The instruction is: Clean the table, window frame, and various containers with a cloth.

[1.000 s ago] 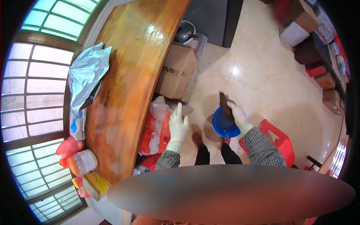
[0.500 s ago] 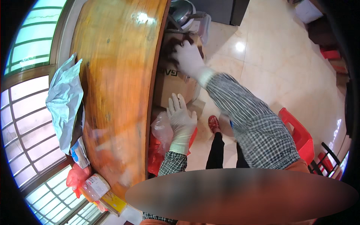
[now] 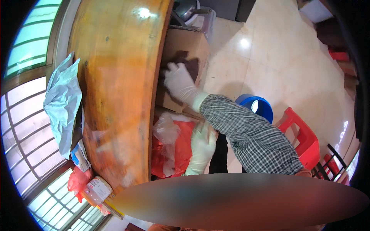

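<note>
A brown cardboard box (image 3: 183, 42) stands beside the wooden table (image 3: 115, 77), close to its right edge. My right hand (image 3: 181, 84), in a white glove, is over the box, its fingers spread and slightly bent near the side by the table. Its dark shadow falls on the cardboard. At the box's near right corner is my left hand (image 3: 201, 150), also gloved, its fingertips partly hidden by the right sleeve and the corner. Whether it grips the box there cannot be told. Just left of it lies a red plastic bag (image 3: 183, 140) with a clear plastic bag (image 3: 166, 131) on it.
A blue bucket (image 3: 264, 109) and a red plastic stool (image 3: 302, 134) stand on the tiled floor to the right. Beyond the box is a pan (image 3: 185, 9). Along the table's window side lie a pale blue crumpled bag (image 3: 63, 104) and several packages.
My right hand has come nearer over the box. My left hand has moved right and nearer, from above the clear bag to the box's near corner. The blue bucket now shows more fully.
</note>
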Demonstrator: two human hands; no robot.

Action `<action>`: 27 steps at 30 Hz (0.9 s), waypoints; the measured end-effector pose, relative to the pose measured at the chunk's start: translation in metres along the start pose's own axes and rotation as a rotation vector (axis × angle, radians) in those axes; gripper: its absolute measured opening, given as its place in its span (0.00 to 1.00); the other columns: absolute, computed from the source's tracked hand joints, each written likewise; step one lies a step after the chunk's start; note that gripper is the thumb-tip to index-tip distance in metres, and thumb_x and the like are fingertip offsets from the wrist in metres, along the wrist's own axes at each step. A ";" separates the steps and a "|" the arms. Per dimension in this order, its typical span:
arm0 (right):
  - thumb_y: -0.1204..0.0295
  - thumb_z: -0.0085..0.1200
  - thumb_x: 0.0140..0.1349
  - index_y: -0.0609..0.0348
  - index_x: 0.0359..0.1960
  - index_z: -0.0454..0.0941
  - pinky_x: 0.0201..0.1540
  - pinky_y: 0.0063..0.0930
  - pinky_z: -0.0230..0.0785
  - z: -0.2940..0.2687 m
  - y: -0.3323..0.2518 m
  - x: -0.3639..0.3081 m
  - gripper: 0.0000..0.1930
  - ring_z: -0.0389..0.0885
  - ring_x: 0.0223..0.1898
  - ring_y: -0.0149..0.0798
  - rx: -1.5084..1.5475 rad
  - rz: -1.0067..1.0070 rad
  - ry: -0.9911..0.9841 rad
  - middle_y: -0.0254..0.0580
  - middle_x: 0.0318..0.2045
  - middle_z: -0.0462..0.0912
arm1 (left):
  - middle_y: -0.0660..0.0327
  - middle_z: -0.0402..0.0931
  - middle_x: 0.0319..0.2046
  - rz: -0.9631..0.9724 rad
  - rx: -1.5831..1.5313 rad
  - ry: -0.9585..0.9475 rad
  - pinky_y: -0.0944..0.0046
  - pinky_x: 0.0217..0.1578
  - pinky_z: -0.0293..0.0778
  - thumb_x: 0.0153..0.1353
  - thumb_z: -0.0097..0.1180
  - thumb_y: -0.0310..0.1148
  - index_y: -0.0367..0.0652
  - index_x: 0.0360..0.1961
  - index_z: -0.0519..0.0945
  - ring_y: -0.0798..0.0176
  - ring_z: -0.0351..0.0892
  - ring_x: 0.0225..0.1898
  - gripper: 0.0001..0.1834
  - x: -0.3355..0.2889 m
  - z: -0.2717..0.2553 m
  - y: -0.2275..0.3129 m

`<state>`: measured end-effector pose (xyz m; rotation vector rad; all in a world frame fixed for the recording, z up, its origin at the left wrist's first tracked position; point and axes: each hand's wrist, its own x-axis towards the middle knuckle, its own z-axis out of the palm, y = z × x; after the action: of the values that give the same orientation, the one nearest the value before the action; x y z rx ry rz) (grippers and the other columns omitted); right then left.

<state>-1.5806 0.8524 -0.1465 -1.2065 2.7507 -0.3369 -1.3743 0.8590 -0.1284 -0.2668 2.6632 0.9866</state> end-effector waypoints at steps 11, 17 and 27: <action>0.72 0.54 0.47 0.44 0.38 0.82 0.46 0.37 0.66 0.048 -0.005 -0.149 0.14 0.72 0.47 0.43 0.645 0.034 0.079 0.33 0.40 0.79 | 0.49 0.71 0.54 -0.263 -0.302 -0.317 0.57 0.59 0.63 0.61 0.51 0.34 0.39 0.56 0.72 0.50 0.69 0.56 0.22 -0.104 0.058 -0.028; 0.71 0.56 0.50 0.52 0.45 0.77 0.53 0.39 0.66 -0.007 -0.029 -0.069 0.17 0.69 0.52 0.47 0.726 0.074 0.516 0.40 0.50 0.74 | 0.51 0.71 0.56 -0.532 -0.579 -0.423 0.63 0.60 0.62 0.64 0.48 0.33 0.40 0.59 0.69 0.57 0.69 0.59 0.22 -0.129 0.073 -0.023; 0.76 0.54 0.48 0.51 0.39 0.82 0.56 0.40 0.65 0.075 -0.014 -0.200 0.14 0.74 0.50 0.50 0.744 0.446 -0.373 0.47 0.42 0.77 | 0.53 0.74 0.51 -0.751 -0.789 -0.140 0.65 0.56 0.65 0.63 0.48 0.29 0.39 0.64 0.61 0.61 0.72 0.53 0.27 -0.160 0.059 -0.058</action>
<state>-1.4208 0.9795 -0.2121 -0.4042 2.1529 -0.8679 -1.1962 0.8663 -0.1538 -1.1848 1.6621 1.5967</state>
